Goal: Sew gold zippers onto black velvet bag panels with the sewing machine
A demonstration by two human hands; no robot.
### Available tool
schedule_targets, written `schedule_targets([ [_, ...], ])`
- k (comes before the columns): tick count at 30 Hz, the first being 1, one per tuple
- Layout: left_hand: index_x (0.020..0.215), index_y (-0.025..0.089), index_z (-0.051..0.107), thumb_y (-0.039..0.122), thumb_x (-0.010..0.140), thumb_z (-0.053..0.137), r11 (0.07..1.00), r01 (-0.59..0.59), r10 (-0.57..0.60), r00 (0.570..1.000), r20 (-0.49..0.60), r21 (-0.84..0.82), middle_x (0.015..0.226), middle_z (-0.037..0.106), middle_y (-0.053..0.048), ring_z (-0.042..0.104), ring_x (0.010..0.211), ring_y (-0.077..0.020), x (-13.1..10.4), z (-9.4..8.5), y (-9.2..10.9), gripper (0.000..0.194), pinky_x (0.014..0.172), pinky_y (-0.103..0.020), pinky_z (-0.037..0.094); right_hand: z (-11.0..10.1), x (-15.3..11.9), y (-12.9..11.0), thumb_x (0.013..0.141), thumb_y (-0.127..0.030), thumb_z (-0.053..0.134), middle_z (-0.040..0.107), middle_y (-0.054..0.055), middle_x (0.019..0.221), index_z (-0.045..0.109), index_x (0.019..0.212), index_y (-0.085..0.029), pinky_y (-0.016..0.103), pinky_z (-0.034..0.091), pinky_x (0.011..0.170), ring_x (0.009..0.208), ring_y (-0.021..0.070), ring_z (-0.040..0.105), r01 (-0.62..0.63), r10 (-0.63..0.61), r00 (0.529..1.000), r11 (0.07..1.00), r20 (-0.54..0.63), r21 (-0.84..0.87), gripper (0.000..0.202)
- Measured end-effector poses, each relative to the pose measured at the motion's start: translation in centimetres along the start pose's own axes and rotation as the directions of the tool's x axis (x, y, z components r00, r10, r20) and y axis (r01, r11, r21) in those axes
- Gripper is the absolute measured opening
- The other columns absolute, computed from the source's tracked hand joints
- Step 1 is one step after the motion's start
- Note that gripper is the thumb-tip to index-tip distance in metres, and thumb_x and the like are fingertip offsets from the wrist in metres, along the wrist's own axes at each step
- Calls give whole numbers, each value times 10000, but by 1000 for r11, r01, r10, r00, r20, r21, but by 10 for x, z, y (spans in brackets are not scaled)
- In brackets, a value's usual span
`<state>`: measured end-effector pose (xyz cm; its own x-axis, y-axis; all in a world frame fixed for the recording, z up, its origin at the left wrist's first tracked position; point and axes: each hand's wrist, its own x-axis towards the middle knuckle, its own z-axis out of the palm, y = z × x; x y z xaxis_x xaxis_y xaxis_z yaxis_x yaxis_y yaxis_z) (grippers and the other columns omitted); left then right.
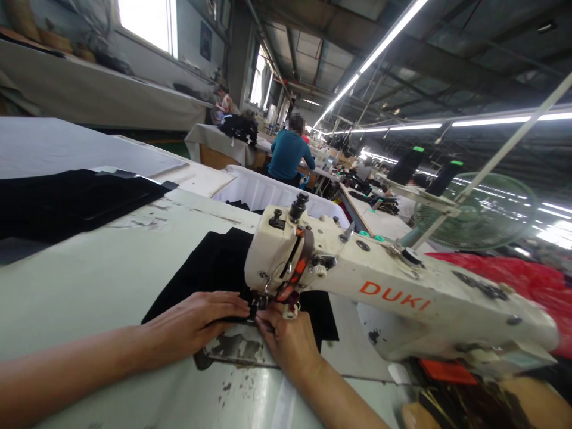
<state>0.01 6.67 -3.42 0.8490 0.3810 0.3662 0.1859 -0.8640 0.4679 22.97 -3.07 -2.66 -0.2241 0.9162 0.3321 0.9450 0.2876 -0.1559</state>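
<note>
A piece of black fabric [205, 268] lies under the needle end of a white sewing machine [339, 280] with orange lettering. My left hand [194, 320] rests on the fabric left of the presser foot, its fingers stretched out toward the needle. Close to the right of the foot is my right hand [290, 341], fingers bent and thumb near the fabric's front edge; it pinches the fabric there. Part of its fingertips is hidden behind the machine head. Worn metal of the needle plate [239, 345] shows in front of the fabric.
More black fabric [75, 202] lies on the table at left. A white plastic bin [277, 187] stands behind the machine. To the right are a green fan [478, 208] and red material [504, 277]. A person in a blue top [288, 154] sits farther back.
</note>
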Motion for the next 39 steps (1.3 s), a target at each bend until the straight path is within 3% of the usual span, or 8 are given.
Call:
schedule_targets([
  [5,1372,233,611,46,914,461,970,-208,207,978,26,126,1364,671,-49,608,1281,-208,-2,4,3,517,1193,-326,388,7,2,0,837,-178,747,777,-24,913,747,932,-268,237,531,690,840,184,741,-13,13,1000,1000,-15,6,131],
  [9,1391,197,562,13,905,425,936,-266,256,964,71,231,1327,677,-98,602,1261,-247,0,6,9,537,1174,-371,403,9,-2,1,864,-200,735,782,-17,957,749,994,-274,245,537,695,860,190,742,-7,8,999,1000,-44,5,150],
  [13,1442,185,488,10,917,434,916,-319,312,948,66,244,1340,667,-107,596,1269,-243,0,5,8,556,1186,-360,374,4,-11,2,904,-219,703,766,-11,978,734,1091,-297,241,537,663,836,182,725,82,-83,989,997,-119,-10,205],
  [17,1424,212,514,11,927,477,930,-297,297,954,37,214,1287,691,-95,629,1220,-233,4,2,7,537,1170,-340,393,0,-14,2,921,-196,665,756,24,1022,712,1141,-265,245,553,680,824,182,711,142,-145,974,989,-172,-30,235],
  [24,1322,231,609,31,897,593,939,-275,282,959,-5,206,1193,706,-99,656,1144,-249,14,3,1,470,1115,-335,463,-1,-8,3,924,-172,649,754,41,1053,703,1169,-263,253,579,727,917,204,710,138,-144,972,989,-187,-46,267],
  [32,1352,144,590,40,910,525,921,-283,281,959,47,269,1316,660,-129,592,1266,-269,13,7,-6,459,1213,-361,343,-1,-10,3,932,-163,634,755,39,1124,695,1198,-265,257,585,696,964,219,713,141,-156,970,986,-186,-89,291],
  [39,1318,162,634,61,962,515,942,-247,245,969,38,226,1280,692,-111,627,1238,-244,16,1,0,389,1212,-354,339,1,-12,8,945,-168,569,760,39,1133,709,1233,-287,272,606,732,957,218,735,139,-158,972,984,-176,-115,342],
])
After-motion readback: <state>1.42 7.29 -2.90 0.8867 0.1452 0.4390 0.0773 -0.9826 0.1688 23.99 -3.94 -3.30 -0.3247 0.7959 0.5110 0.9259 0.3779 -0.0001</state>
